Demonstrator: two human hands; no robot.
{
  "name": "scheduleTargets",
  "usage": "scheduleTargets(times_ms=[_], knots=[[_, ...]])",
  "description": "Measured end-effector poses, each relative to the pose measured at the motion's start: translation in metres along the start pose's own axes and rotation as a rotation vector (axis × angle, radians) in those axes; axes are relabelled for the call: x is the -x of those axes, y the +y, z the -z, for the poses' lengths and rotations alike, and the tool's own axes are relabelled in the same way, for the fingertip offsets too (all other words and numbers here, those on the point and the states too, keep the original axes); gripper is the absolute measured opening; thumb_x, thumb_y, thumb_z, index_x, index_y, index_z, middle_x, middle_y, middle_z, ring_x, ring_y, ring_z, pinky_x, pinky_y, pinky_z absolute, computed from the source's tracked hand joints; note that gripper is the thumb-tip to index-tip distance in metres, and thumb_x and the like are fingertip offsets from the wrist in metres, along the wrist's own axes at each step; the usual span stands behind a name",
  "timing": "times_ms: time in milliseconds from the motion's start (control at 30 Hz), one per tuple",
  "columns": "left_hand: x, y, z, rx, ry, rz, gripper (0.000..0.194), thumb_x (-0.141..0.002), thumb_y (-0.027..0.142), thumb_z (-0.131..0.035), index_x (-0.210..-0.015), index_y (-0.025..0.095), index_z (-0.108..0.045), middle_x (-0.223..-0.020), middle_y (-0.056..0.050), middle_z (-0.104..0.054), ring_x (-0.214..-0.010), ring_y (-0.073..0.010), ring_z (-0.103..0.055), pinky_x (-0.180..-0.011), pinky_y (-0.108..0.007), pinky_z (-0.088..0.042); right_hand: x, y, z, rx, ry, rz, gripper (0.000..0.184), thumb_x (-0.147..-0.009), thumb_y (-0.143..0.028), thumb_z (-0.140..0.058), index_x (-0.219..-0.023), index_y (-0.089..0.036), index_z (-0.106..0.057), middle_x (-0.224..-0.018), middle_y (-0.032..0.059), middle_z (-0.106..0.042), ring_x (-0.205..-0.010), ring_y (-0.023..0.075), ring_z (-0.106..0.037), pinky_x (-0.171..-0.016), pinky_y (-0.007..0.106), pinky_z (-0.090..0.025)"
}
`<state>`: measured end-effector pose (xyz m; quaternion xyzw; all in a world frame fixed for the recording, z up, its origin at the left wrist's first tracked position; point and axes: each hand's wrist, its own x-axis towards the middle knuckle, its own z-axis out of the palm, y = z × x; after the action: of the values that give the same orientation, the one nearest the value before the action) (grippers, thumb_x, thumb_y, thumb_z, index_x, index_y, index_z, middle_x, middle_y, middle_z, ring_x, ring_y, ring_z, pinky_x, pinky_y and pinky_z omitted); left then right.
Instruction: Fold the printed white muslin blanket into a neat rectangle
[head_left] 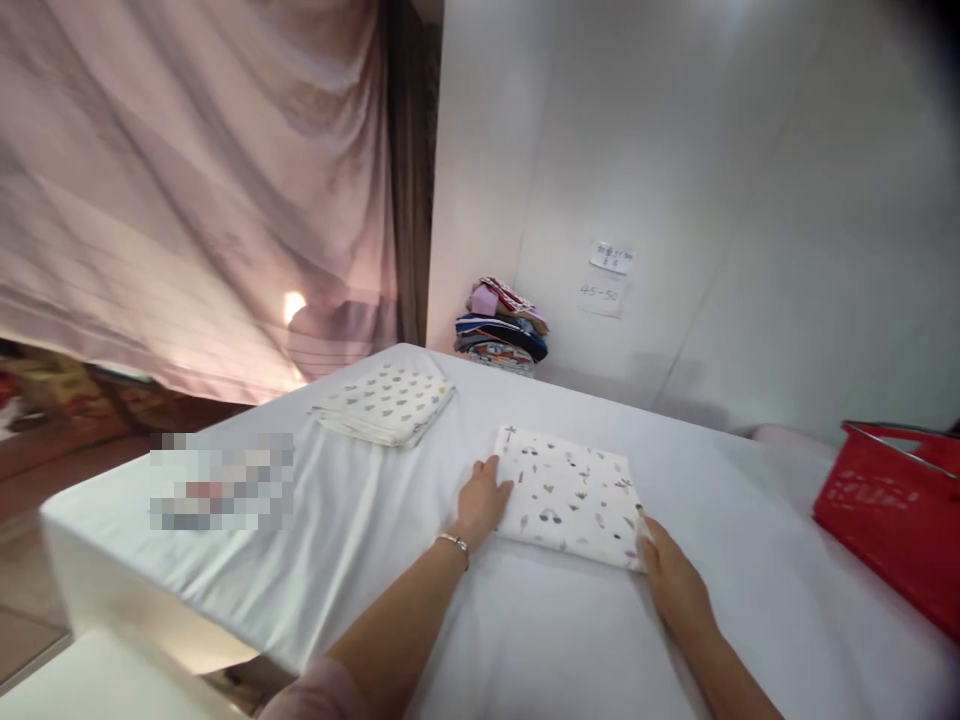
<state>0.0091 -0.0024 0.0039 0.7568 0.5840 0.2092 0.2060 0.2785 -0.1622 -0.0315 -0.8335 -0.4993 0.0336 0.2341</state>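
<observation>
A folded white cloth (574, 497) printed with small palm trees, sunglasses and other motifs lies flat on the table. At its left edge rests my left hand (480, 505), fingers apart and touching the fabric, a bracelet on the wrist. My right hand (679, 585) is closed on the cloth's right edge near the front corner, its fingertips pinching the fabric. Farther back to the left lies another folded white cloth (386, 400), with a print of small grey-green shapes, apart from both hands.
A white sheet covers the table (360, 560). A red bag (892, 510) stands at the right edge. Behind the table is a stack of folded fabrics (502, 325) against the white wall (675, 150). A pink curtain (225, 180) hangs at left. Something pixelated (221, 482) lies on the left side.
</observation>
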Motion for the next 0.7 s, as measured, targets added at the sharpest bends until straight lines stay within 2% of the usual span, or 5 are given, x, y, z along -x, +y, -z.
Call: scheduleTargets(times_ms=[200, 333, 500, 600, 700], knots=[[0.003, -0.003, -0.003, 0.008, 0.002, 0.012, 0.050, -0.085, 0.038, -0.044, -0.129, 0.017, -0.038, -0.119, -0.013, -0.052, -0.100, -0.0229, -0.057, -0.082, -0.031, -0.042, -0.010, 0.014, 0.001, 0.003, -0.093, -0.029, 0.056, -0.087, -0.051, -0.023, -0.134, -0.024, -0.037, -0.128, 0.0065, -0.053, -0.113, 0.0255, -0.053, -0.089, 0.037, -0.042], [0.003, -0.004, -0.004, 0.015, 0.025, 0.012, 0.050, -0.085, 0.040, -0.041, -0.128, 0.015, -0.040, -0.118, -0.013, -0.054, -0.099, -0.0243, -0.058, -0.082, -0.033, -0.042, -0.026, 0.006, 0.009, 0.035, -0.175, -0.114, 0.066, -0.086, -0.056, -0.025, -0.140, -0.018, -0.027, -0.114, 0.0118, -0.062, -0.102, 0.0278, -0.058, -0.081, 0.038, -0.044], [0.002, -0.003, -0.004, 0.016, 0.021, 0.008, 0.051, -0.086, 0.041, -0.041, -0.129, 0.015, -0.040, -0.120, -0.014, -0.054, -0.104, -0.0244, -0.056, -0.086, -0.033, -0.041, -0.050, -0.023, 0.013, 0.098, -0.166, -0.130, 0.062, -0.088, -0.046, -0.029, -0.139, -0.011, -0.028, -0.121, 0.0175, -0.057, -0.109, 0.0282, -0.055, -0.087, 0.037, -0.040], [-0.001, -0.004, -0.003, -0.004, 0.027, -0.001, 0.052, -0.086, 0.041, -0.041, -0.130, 0.014, -0.040, -0.123, -0.015, -0.053, -0.107, -0.0254, -0.054, -0.088, -0.034, -0.041, -0.056, -0.031, 0.011, 0.080, -0.186, -0.165, 0.054, -0.090, -0.038, -0.029, -0.138, -0.014, -0.030, -0.115, 0.0155, -0.061, -0.105, 0.0270, -0.057, -0.084, 0.036, -0.041], [-0.006, -0.005, -0.003, 0.000, 0.017, -0.018, 0.054, -0.086, 0.044, -0.039, -0.131, 0.015, -0.039, -0.126, -0.014, -0.052, -0.108, -0.0265, -0.054, -0.087, -0.036, -0.042, -0.056, -0.028, 0.008, -0.002, -0.156, -0.189, 0.048, -0.091, -0.035, -0.030, -0.136, -0.019, -0.033, -0.110, 0.0105, -0.063, -0.101, 0.0224, -0.058, -0.083, 0.031, -0.041]])
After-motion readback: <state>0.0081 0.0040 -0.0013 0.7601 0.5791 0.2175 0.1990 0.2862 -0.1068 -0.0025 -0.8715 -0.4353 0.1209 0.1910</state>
